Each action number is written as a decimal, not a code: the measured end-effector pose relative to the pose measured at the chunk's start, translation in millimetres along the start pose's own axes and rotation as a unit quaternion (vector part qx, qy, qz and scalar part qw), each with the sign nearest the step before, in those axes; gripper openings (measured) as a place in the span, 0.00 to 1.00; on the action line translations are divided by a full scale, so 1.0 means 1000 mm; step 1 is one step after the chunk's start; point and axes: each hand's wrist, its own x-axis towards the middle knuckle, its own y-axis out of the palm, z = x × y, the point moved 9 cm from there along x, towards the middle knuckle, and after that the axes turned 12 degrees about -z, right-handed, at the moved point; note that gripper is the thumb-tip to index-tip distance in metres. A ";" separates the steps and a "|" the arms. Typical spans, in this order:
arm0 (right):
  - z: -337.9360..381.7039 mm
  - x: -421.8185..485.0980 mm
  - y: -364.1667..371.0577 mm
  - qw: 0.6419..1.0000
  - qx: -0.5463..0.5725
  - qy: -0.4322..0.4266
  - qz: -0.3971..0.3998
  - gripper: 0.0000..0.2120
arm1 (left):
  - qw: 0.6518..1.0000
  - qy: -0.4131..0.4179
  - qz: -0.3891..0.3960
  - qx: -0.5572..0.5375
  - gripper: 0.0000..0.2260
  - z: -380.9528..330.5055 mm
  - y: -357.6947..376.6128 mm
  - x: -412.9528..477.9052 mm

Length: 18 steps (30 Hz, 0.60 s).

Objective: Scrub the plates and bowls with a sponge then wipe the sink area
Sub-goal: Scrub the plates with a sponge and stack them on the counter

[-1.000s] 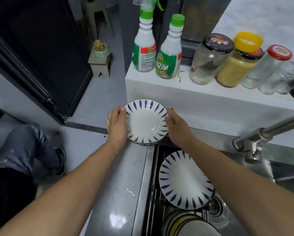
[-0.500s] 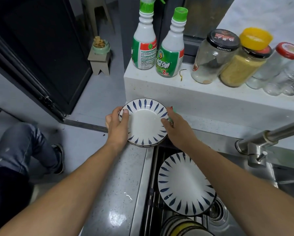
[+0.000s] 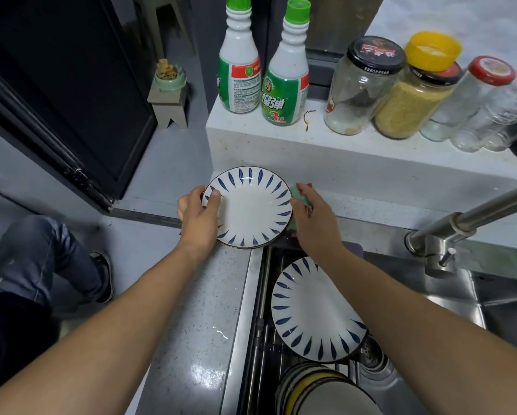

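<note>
Steadying plate w/ left grip pinching rim, right grip clutching sponge; rec. scrub centre outward, firm hold.

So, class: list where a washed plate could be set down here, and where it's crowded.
Free: the speckled counter between the stacked plates and the near edge, left of the sink; the strip between the right hand and the faucet. Crowded: the ledge, lined with bottles and jars, and the sink, holding a plate and bowls.

Two green-capped bottles and jars line the ledge.
</note>
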 end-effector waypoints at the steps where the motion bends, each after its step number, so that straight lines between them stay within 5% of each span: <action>1: -0.002 0.001 -0.002 1.000 0.012 0.013 -0.018 0.20 | 1.000 0.001 0.001 0.003 0.21 0.000 0.000 -0.002; 6: 0.002 0.005 -0.008 0.992 0.091 0.045 -0.079 0.16 | 1.000 0.003 0.013 0.018 0.21 0.000 -0.001 -0.008; 10: -0.003 0.004 -0.024 0.948 0.240 0.150 -0.143 0.15 | 0.999 0.006 0.026 0.035 0.26 -0.001 0.001 -0.015; 18: 0.004 -0.020 -0.026 0.972 0.172 0.110 -0.113 0.15 | 0.998 0.037 0.050 -0.002 0.28 -0.011 0.010 -0.031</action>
